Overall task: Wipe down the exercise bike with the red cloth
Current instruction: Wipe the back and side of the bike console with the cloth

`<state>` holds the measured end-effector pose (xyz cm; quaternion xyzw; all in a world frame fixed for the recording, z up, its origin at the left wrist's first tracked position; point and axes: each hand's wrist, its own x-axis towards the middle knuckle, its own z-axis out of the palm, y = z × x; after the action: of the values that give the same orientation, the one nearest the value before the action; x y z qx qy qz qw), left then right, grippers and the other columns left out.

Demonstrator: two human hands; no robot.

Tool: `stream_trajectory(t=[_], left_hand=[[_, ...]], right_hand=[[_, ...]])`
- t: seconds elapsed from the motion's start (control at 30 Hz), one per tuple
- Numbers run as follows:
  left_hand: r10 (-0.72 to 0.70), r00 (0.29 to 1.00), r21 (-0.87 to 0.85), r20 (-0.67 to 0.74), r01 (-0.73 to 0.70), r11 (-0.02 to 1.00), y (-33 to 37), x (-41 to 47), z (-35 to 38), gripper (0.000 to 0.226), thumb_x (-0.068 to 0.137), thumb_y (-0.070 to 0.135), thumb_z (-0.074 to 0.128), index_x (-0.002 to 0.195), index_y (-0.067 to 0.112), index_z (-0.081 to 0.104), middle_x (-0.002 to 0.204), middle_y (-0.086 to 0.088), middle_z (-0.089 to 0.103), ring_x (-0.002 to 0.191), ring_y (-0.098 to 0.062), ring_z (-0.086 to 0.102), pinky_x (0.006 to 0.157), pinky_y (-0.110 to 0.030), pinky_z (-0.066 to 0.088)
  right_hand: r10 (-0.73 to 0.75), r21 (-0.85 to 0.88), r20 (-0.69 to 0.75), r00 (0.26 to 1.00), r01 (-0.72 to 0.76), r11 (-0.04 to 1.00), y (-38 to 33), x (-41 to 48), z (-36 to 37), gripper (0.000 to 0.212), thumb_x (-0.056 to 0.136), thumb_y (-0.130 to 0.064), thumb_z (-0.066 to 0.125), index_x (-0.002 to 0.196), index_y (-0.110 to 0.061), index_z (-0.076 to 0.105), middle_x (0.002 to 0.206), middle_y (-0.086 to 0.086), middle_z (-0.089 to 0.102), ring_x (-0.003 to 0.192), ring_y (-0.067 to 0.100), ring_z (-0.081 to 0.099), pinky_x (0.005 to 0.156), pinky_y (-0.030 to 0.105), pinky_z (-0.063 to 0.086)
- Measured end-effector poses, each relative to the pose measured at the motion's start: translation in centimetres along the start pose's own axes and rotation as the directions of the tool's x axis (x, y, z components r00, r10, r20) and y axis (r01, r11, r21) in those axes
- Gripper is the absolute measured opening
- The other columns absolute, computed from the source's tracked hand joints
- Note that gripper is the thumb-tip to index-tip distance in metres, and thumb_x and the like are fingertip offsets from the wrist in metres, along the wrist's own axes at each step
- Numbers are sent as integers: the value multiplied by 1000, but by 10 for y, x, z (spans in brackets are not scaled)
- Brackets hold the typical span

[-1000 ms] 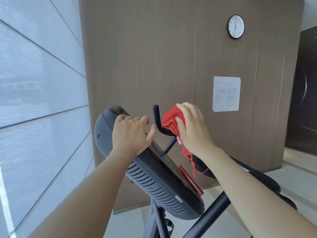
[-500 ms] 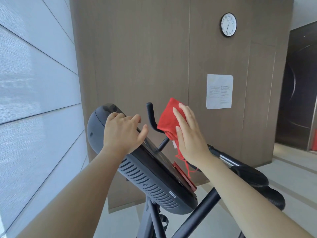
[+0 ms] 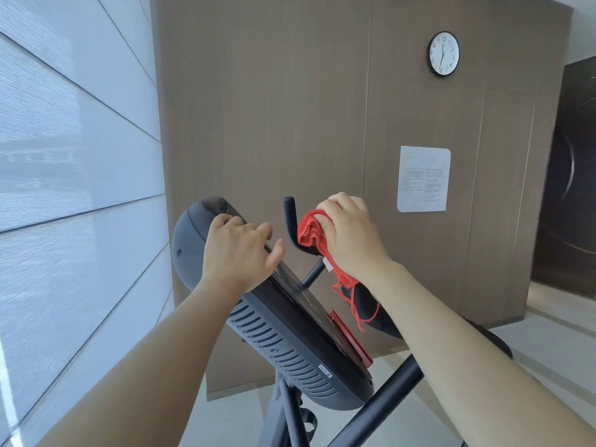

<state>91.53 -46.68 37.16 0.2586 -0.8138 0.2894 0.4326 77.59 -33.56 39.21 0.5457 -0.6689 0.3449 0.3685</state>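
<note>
The exercise bike's dark console (image 3: 283,337) tilts across the middle of the view, on black frame tubes (image 3: 380,404). My left hand (image 3: 238,253) grips the console's upper edge. A curved black handlebar (image 3: 290,221) rises just right of it. My right hand (image 3: 350,235) is closed on the bunched red cloth (image 3: 311,233), pressing it against the handlebar's right side. Loose red threads (image 3: 358,304) hang from the cloth below my wrist. The handlebar's lower part is hidden behind cloth and hand.
A window with a pale blind (image 3: 74,188) fills the left. A brown panelled wall (image 3: 274,124) stands close behind the bike, with a clock (image 3: 443,53) and a paper notice (image 3: 423,179). A dark door (image 3: 571,188) is at the right. Pale floor (image 3: 548,343) lies below.
My right hand has closed and bunched the red cloth, which was spread flat half a second ago, and pressed it onto the handlebar. My left hand stays on the console.
</note>
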Motion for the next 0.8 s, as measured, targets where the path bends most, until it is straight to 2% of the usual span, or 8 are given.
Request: stream_trajectory(t=[0.13,0.23,0.3,0.37,0.47,0.6,0.7,0.8], left_hand=[[1,1000,1,-2,-1,1000,1,-1,1,54,88,52,18,80,24,64,63,7,65,65,-18,54,80,-36,33],[2,1000,14,4,-2,1000,0,0,1,55,88,52,17,77,24,62,63,6,63,64,-18,53,80,-35,33],[0,1000,21,8,0,1000,0,0,1,56,88,52,15,76,23,61,64,6,64,65,-18,53,79,-35,34],[-1,1000,21,21,1,1000,1,0,1,57,88,52,14,76,23,61,65,6,65,66,-18,54,79,-36,35],[-2,1000,12,10,2,1000,1,-1,0,57,88,52,14,76,23,61,65,6,64,65,-18,54,79,-36,35],[-1,1000,12,-7,1,1000,1,-1,1,54,88,51,17,74,24,62,62,7,64,62,-17,53,77,-36,36],[3,1000,13,-20,-3,1000,1,-1,1,52,88,51,21,72,24,62,60,6,63,61,-18,52,76,-35,35],[9,999,15,-37,-9,1000,1,-2,1,51,88,50,22,72,23,62,59,6,63,60,-18,52,75,-35,34]], right_hand=[[-59,130,170,984,37,991,10,12,-15,25,99,-23,39,103,-13,61,107,0,57,105,19,45,84,22,29],[-3,251,267,964,-66,966,12,20,-23,27,100,-27,37,102,-16,61,101,-2,59,99,16,52,81,26,39],[67,295,300,952,-159,942,10,23,-25,27,99,-32,38,102,-21,62,98,-5,62,92,11,56,72,20,42],[99,262,313,945,-186,947,10,23,-25,26,97,-37,41,98,-24,63,96,-7,64,88,10,57,66,16,40],[106,178,284,953,-161,971,7,23,-21,26,95,-40,43,95,-23,63,93,-2,63,83,13,56,61,21,39],[116,93,76,990,-123,988,1,15,-5,28,96,-34,43,99,-13,62,96,4,62,89,20,52,74,28,42],[0,128,-25,1000,3,992,3,1,-2,21,95,-20,47,111,-16,60,109,0,60,104,19,47,85,16,28],[-70,155,-1,998,69,986,9,-11,-5,27,94,-14,47,119,-17,57,121,0,54,116,18,40,95,14,19]])
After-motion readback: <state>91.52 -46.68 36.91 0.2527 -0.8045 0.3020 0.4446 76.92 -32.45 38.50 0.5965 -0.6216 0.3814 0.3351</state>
